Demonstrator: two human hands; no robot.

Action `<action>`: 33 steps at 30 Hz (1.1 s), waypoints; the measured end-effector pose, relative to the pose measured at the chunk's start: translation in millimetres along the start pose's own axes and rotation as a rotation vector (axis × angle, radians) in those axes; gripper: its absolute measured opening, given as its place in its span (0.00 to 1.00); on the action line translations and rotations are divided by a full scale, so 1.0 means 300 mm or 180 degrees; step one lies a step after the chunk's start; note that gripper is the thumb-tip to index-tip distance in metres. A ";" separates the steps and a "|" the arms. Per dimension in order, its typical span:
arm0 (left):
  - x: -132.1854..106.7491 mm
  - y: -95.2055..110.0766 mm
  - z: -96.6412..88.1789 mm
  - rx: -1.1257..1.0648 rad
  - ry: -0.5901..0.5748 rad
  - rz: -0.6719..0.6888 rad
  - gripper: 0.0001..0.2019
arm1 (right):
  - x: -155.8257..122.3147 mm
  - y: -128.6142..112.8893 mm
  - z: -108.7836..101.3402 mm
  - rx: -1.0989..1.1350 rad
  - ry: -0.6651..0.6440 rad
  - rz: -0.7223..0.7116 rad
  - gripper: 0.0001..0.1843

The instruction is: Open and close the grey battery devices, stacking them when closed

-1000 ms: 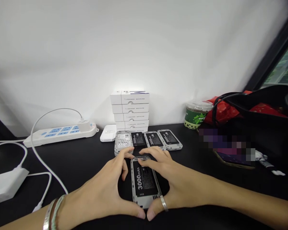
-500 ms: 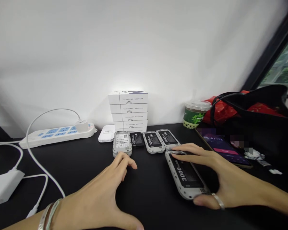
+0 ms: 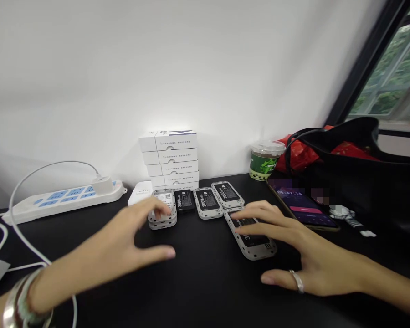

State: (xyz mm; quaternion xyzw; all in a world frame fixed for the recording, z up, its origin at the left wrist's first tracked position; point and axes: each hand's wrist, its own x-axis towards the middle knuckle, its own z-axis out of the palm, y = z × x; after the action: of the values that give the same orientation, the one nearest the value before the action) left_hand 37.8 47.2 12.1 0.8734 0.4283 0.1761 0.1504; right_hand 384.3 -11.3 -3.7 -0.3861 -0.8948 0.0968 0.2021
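"Entry one: left hand (image 3: 123,232)?"

"Open, fingers spread, at a stack of two grey-framed units (image 3: 166,222). Contact with it cannot be told."

"Entry two: right hand (image 3: 294,248)?"

"Open, palm down, not gripping. Its fingers lie across a grey-framed unit with a black 3000 mAh panel (image 3: 256,243), set at an angle on the black desk (image 3: 205,282), just in front of the row."

"Remainder of the row?"

"A loose black battery (image 3: 183,200) beside the stack, then two more grey-framed units (image 3: 207,203). Behind them, a stack of white boxes (image 3: 169,159)."
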 end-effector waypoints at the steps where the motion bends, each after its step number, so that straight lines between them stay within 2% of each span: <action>1: 0.029 -0.021 -0.023 0.0185 0.0157 0.0026 0.27 | 0.012 -0.028 0.001 0.0025 0.0017 -0.0184 0.26; 2: 0.057 -0.042 -0.044 0.0282 0.0208 0.0012 0.31 | 0.027 -0.055 0.005 0.0055 0.0008 -0.0379 0.21; 5: 0.119 -0.092 -0.081 0.0164 -0.0111 -0.0229 0.39 | 0.073 -0.104 0.027 0.0180 0.0013 -0.0833 0.12; 9: 0.144 -0.111 -0.078 0.0087 -0.0300 -0.0210 0.43 | 0.101 -0.088 0.054 0.0281 0.0260 -0.0893 0.10; 14: 0.101 -0.035 -0.041 0.0082 -0.0128 -0.0079 0.49 | 0.095 -0.049 0.041 0.0291 0.0588 -0.0753 0.12; 16: 0.063 0.015 -0.018 0.0005 0.0006 0.0075 0.48 | 0.097 -0.040 0.029 0.0310 0.0708 -0.0690 0.12; 20: -0.008 0.084 0.044 -0.0196 -0.0134 0.0172 0.44 | 0.120 -0.016 0.014 0.0449 0.0795 -0.0481 0.09; 24: -0.046 0.078 0.103 -0.0327 -0.0318 -0.0026 0.47 | 0.182 0.016 0.015 0.0424 0.0536 -0.0282 0.12; 29: -0.077 0.034 0.129 -0.0299 -0.0345 -0.0111 0.60 | 0.336 0.037 0.046 0.0162 -0.0242 -0.0018 0.27; 33: -0.083 0.032 0.120 -0.0441 -0.0353 -0.0177 0.55 | 0.461 0.048 0.089 -0.0041 -0.0551 -0.0034 0.34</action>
State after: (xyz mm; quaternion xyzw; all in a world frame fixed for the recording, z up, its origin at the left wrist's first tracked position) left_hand 45.8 17.7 -20.5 0.8571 0.4303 0.1524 0.2388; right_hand 296.4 99.0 7.1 -0.3728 -0.9116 0.1230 0.1221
